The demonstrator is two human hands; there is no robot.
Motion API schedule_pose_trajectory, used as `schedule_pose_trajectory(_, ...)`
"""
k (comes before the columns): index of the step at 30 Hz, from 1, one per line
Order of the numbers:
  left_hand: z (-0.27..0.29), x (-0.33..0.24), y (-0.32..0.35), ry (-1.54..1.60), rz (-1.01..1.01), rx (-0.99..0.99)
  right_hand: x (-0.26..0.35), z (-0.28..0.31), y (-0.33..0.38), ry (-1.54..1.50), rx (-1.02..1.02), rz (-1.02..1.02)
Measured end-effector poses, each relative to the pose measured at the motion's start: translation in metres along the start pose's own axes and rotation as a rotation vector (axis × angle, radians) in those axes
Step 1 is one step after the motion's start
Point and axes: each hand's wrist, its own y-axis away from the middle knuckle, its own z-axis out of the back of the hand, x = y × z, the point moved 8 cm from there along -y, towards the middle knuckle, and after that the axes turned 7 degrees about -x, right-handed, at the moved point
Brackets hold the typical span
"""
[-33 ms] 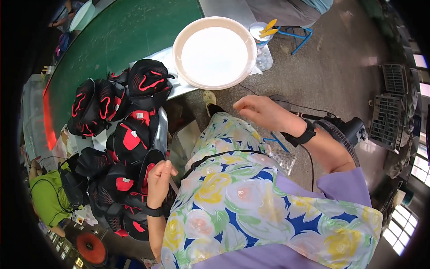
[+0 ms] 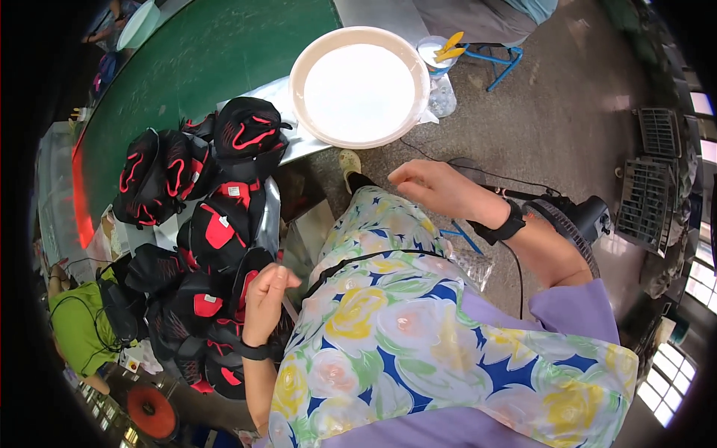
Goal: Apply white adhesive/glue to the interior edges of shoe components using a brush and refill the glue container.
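My right hand (image 2: 437, 188) hangs over the apron at my lap with its fingers loosely stretched and nothing in them. A dark watch circles that wrist. Closer to me on the left, my left hand (image 2: 267, 300) has its fingers curled together, with no object visible in it. It is nearest to a pile of soft black-and-red fabric pieces (image 2: 216, 228), some with curved red trim and small white labels; whether they touch I cannot tell. Beyond my hands, a wide beige basin (image 2: 297, 97) holds something bright white.
A green tabletop (image 2: 246, 45) runs to the far left. Beside the basin stand a small white tub (image 2: 427, 49) with yellow-handled tools and a blue-legged stool (image 2: 505, 71). A black fan-like device (image 2: 590, 216) is at right. A person in green (image 2: 78, 328) is at left.
My left hand has shifted very slightly up and to the right. My right hand stays in place.
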Motion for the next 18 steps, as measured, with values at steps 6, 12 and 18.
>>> schedule_pose_trajectory(6, -0.07, -0.15, 0.002, -0.044, -0.507, 0.565, 0.021, -0.065, 0.01, -0.082, 0.146, 0.162)
schedule_pose_trajectory(12, -0.079, -0.161, 0.028, -0.017, -0.638, 0.935, -0.106, -0.119, 0.052, 0.195, 0.352, -0.069)
schedule_pose_trajectory(18, -0.056, -0.078, 0.025, 0.085, -0.166, 0.766, -0.335, -0.127, 0.129, 0.547, 0.692, -0.769)
